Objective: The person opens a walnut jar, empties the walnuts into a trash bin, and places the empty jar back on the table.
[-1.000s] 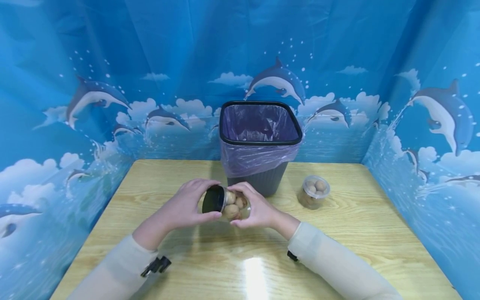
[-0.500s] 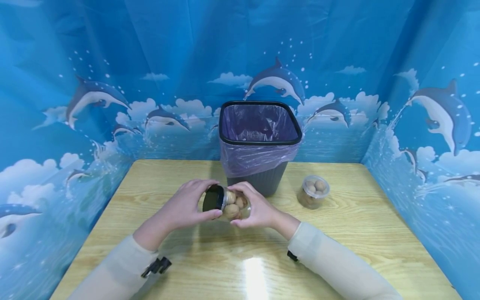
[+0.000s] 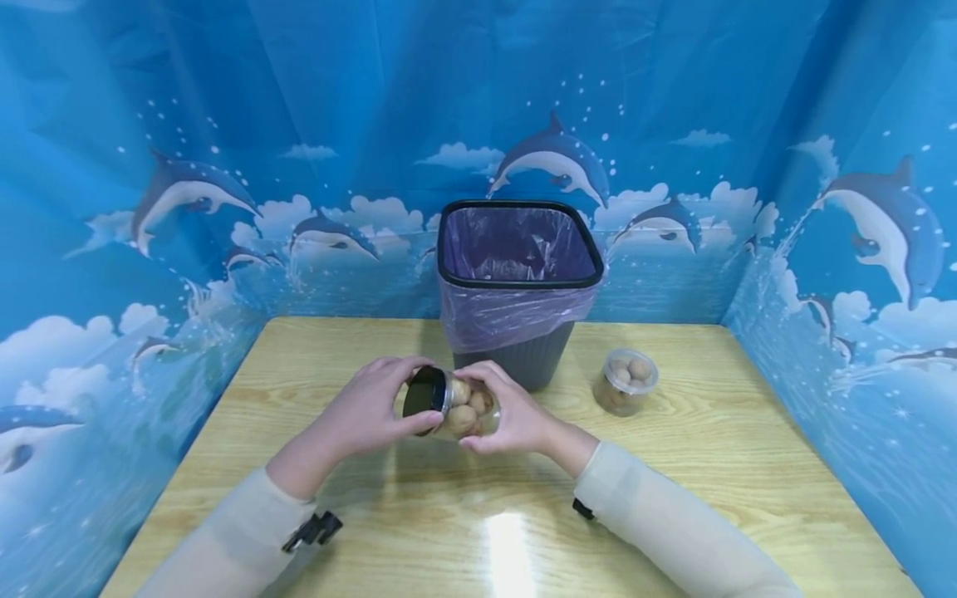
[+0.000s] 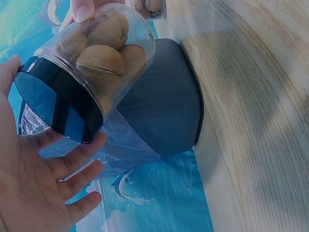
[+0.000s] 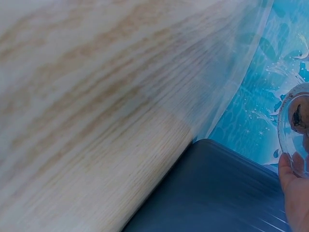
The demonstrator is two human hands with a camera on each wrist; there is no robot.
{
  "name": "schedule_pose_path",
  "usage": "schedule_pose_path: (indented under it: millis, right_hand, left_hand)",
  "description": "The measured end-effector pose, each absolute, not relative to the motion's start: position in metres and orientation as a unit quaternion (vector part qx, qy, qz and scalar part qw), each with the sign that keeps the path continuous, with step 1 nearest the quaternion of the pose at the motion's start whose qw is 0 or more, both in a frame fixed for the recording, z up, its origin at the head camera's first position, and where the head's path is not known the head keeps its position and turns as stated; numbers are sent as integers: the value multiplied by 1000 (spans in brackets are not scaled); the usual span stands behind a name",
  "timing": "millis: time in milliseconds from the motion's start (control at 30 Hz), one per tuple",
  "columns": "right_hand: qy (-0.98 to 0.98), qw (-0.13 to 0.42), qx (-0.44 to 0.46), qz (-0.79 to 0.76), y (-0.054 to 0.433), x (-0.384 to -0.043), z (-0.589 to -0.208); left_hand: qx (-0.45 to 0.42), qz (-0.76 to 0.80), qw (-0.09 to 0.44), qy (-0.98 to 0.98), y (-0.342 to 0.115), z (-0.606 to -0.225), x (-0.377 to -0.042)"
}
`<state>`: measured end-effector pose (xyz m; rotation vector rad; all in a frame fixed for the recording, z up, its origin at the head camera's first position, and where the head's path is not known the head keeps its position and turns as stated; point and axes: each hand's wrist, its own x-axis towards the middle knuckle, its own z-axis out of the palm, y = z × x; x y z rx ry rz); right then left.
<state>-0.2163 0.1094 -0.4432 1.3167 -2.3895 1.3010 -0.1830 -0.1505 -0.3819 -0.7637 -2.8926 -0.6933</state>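
Note:
A clear plastic jar [image 3: 473, 422] of walnuts lies tilted on its side between both hands, above the table, its black lid [image 3: 423, 397] towards the left. My left hand [image 3: 368, 409] holds that lid between thumb and fingers. The jar's base end is gripped by my right hand [image 3: 519, 418], thumb below and fingers above. In the left wrist view, walnuts [image 4: 101, 60] show through the clear wall and the lid sits on the mouth. Only part of the right hand [image 5: 295, 198] and the jar's base [image 5: 285, 116] appear in the right wrist view.
Behind the hands stands a dark bin [image 3: 523, 285] lined with a purple bag [image 3: 493, 320]. A second clear jar [image 3: 615, 400] with walnuts stands upright to its right. All rest on a wood-grain table [image 3: 710, 465], with dolphin-print curtains [image 3: 359, 100] around it.
My left thumb has shifted slightly upward across the lid's edge. The right hand, the jar's place and the other things look the same.

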Motion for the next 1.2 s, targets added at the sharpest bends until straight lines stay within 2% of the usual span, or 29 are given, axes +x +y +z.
schedule_pose_path:
  millis: [533,1200]
  right_hand:
    - [-787,64,438,430,109,-217,-443]
    - [-795,60,424,430,115,-214,-439]
  left_hand:
    - [-215,-212,43,-952,-150,-384,-182]
    - [-196,-266,29,-943,-164,-400,-185]
